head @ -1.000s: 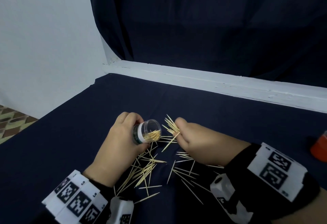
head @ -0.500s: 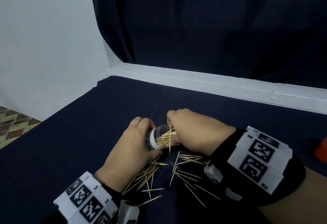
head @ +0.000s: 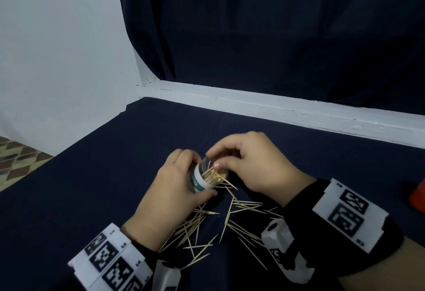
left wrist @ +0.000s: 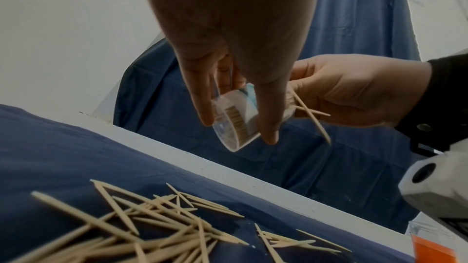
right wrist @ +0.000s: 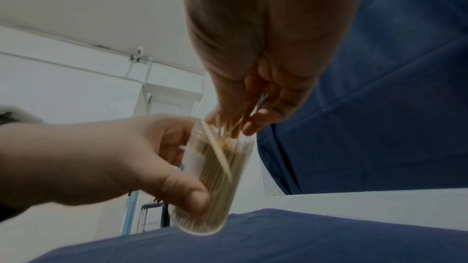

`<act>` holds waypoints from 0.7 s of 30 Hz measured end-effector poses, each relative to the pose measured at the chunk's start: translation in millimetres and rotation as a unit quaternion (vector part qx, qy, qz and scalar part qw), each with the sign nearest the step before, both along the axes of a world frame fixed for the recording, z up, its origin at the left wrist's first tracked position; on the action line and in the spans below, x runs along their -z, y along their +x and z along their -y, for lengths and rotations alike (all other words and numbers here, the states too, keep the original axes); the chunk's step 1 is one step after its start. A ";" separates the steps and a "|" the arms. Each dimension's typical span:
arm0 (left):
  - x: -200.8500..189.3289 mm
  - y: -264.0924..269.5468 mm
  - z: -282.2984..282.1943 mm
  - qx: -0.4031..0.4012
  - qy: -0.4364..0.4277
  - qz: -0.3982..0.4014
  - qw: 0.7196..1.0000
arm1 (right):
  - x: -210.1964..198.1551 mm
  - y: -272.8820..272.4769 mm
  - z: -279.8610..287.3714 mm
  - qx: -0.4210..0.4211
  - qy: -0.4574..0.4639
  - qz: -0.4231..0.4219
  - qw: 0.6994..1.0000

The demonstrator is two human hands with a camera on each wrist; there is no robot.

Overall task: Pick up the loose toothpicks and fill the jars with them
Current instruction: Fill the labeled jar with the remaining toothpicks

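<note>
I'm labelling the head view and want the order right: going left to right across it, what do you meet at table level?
Patterned floor → left hand → toothpick jar → right hand → orange object at the right edge.

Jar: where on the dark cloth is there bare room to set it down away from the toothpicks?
Bare cloth lies left of the left hand, out to the table edge, and beyond both hands up to the white ledge. Crowded: loose toothpicks between the wrists, below the jar.
</note>
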State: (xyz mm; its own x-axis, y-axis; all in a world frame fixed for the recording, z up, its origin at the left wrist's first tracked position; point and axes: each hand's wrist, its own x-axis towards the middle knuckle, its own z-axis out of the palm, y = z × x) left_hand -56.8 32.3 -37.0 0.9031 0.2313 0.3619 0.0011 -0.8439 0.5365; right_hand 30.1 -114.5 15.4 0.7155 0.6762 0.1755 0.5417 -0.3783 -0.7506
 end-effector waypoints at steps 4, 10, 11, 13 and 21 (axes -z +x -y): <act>1.0 -0.8 -2.3 -0.009 -0.002 0.008 1.000 | -2.0 6.7 9.9 0.047 0.101 0.000 0.994; 3.2 1.5 -1.0 -0.010 -0.007 0.032 0.999 | 21.1 -7.6 12.8 0.032 0.090 -0.053 0.994; 3.2 1.7 -0.5 -0.009 -0.004 0.033 0.999 | 24.1 -10.2 11.9 0.029 0.091 -0.042 0.995; 3.1 1.4 -0.8 -0.006 0.003 0.034 0.999 | 26.0 -12.8 11.1 0.015 0.072 -0.021 0.997; 0.7 -0.4 3.0 0.028 0.006 0.038 0.999 | 18.6 -14.5 5.4 0.022 0.074 0.064 0.995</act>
